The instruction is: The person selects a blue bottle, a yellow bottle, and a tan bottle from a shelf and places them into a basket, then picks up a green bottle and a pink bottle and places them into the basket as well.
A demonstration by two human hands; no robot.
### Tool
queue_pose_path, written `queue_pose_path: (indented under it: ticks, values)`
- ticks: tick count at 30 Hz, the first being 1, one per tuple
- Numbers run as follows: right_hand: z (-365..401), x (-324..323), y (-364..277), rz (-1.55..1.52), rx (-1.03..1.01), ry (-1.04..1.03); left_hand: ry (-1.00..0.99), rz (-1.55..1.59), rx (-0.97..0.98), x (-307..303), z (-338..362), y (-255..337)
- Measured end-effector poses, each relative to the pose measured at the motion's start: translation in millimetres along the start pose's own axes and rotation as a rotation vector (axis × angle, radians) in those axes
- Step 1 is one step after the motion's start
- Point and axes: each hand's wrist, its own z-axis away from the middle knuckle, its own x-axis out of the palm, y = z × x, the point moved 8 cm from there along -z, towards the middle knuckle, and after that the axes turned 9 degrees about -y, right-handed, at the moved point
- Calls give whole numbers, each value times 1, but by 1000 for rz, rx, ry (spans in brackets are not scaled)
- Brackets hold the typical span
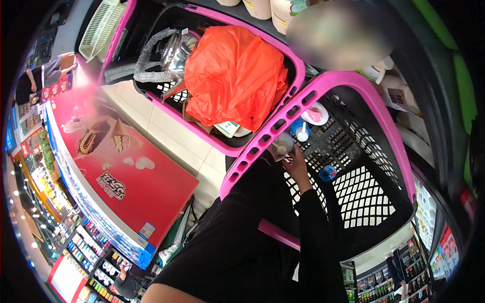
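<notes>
My right hand [298, 169] reaches down into a black shopping basket with a pink rim [348, 78]. Its fingers are closed around a pale, rounded container [284, 143] at the basket's left wall; the exact kind is hard to make out. Just beyond the fingertips are a blue bottle with a white top [301, 131] and a pink-and-white item [316, 114]. A small blue-capped bottle [328, 173] stands nearer the basket's middle. My left hand does not show.
A second pink-rimmed basket [202, 136] holds an orange-red plastic bag [235, 76] and a shiny metal kettle [177, 53]. A red-topped freezer [126, 166] stands at left. Large pale bottles [257, 7] line the top edge. People appear in the distance.
</notes>
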Motion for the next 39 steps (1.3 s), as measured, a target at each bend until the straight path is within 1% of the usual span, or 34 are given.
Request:
queue_pose_path:
  ticks: [1,2,3,4,5,6,7,8,10,11,13,15,16,17,18,19,20,21,22,23,24,25,26,28,29,30,31,32,34,36,39]
  values:
    - [3,2,-3,2,-7,-29,-21,-288,163,4,3,10]
    - [7,3,-1,100,-40,-31,-55,-348,256,8,8,14]
    - [11,4,0,120,10,-11,-54,575,-42,15,8,-14]
    - [17,3,2,115,64,-1,-75,562,-31,23,15,-10]
    - [24,3,0,108,119,10,53,30,66,24,33,7]
    - [29,4,-10,97,51,-16,183,-502,171,33,54,28]
    - [36,4,-18,86,72,-22,319,-1034,284,48,73,47]
    - [40,5,-18,108,73,-17,303,-1046,310,51,77,42]
    - [50,5,-21,137,109,10,315,-782,349,41,74,27]
    - [53,4,-29,188,86,29,299,-792,361,41,70,26]
    - [50,3,-24,147,144,27,404,-1457,259,48,70,34]
    - [39,-1,-32,335,16,118,361,-1494,280,50,70,42]
    - [31,-2,-38,370,-89,183,350,-1650,351,50,65,41]
    - [19,-2,-31,315,-72,136,337,-1805,421,51,59,39]
    - [9,-2,-30,357,-171,146,332,-1693,417,47,55,39]
    - [4,2,-42,395,-270,156,312,-1405,364,37,49,40]
    - [-7,1,-28,-62,-134,118,297,-1017,321,28,44,36]
    - [-13,4,-31,181,-128,80,293,-535,266,19,39,27]
    - [-19,6,-34,423,-133,53,321,-255,241,17,40,22]
    - [-20,8,-36,461,-89,56,344,-99,232,19,44,20]
    - [-23,9,-34,499,-45,57,360,-31,236,18,44,16]
    - [-26,9,-32,581,-105,123,364,8,237,19,44,15]
    - [-30,10,-29,577,-106,127,374,17,239,22,43,14]
    - [-35,8,-22,669,-15,130,306,-44,226,8,26,4]
    - [-35,6,-23,666,-13,137,241,-99,215,5,18,-1]
    - [-34,5,-24,675,69,82,236,-105,213,12,21,2]
    - [-32,4,-22,682,151,25,297,-89,169,19,30,3]
    - [-29,2,-26,678,153,31,358,-72,124,25,40,5]
    - [-26,-2,-23,690,220,-10,335,-116,157,31,41,8]
    - [-22,-5,-25,689,215,12,310,-161,185,37,42,12]
    - [-22,-6,-23,651,204,51,260,-139,121,40,40,9]
